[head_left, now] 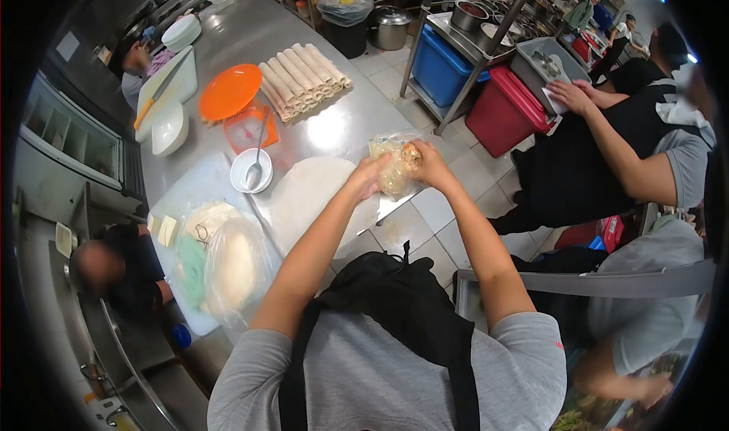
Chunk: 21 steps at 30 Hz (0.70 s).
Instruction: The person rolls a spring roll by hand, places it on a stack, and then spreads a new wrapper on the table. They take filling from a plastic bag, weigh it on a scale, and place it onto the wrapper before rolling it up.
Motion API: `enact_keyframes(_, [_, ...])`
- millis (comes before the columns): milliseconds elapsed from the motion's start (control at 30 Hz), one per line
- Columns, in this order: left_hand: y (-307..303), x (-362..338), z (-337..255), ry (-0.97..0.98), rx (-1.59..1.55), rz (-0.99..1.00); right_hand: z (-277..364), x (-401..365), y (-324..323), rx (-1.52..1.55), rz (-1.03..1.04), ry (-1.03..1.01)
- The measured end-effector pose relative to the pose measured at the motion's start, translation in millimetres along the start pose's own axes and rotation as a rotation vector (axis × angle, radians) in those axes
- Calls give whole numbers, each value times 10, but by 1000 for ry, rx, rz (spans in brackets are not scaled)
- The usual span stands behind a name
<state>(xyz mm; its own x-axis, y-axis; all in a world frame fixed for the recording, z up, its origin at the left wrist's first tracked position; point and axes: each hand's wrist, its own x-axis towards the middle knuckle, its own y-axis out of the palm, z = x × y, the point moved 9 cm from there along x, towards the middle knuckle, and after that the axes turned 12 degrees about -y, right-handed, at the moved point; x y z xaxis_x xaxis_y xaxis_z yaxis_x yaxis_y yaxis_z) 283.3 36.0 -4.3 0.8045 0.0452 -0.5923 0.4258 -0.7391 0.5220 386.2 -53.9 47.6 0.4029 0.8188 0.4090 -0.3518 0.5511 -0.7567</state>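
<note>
My left hand (369, 176) grips the left side of a clear plastic bag (391, 176) at the table's edge. My right hand (431, 165) is at the bag's opening, its fingers closed round a clump of orange-brown filling (411, 156). Just left of the bag lies a round, flat, pale wrapper sheet (315, 199). Beyond it, a small white bowl (250, 170) holds a metal spoon. Rolled pale wraps (304, 78) are stacked further back, beside an orange plate (230, 91) that rests over an orange scale (252, 130).
A white board (194, 176) at left carries bagged dough-like sheets (228, 264). Farther back are a white bowl (170, 129) and a knife (152, 101) on another board. People work at the right (645, 142) and left (106, 268). Red (505, 112) and blue bins stand beyond the table.
</note>
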Motion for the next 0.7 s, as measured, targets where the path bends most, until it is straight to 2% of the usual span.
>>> enact_keyframes(100, [-1,35,32,21,-4,-13,-20,-1,-55,28,-24,-17])
enact_keyframes(167, [43,2,13,39,-23,-11,-289,4,102,344,129,285])
enact_keyframes(200, [56,10,-3,40,-17,-7,-289,61,44,342,123,284])
enact_keyframes(267, [51,32,6,-2,-110,5,-432,8,77,788,19,602])
enact_keyframes(300, [38,50,8,-2,-107,5,-393,41,17,788,16,602])
enact_keyframes(367, [54,83,11,11,-192,75,-256,83,-42,1186,-116,667])
enact_keyframes(400, [69,70,7,10,-192,76,-193,124,-79,1207,-116,629])
enact_keyframes(500, [105,64,0,24,-206,97,-93,139,-71,1083,-23,684])
enact_keyframes(533, [97,88,18,20,-192,89,-188,133,-23,865,36,675])
enact_keyframes(567, [91,110,36,15,-178,82,-227,112,56,863,34,675])
enact_keyframes(633, [127,97,44,18,-170,85,-254,200,-29,396,45,463])
enact_keyframes(700, [155,73,39,20,-167,85,-245,280,-40,341,25,424])
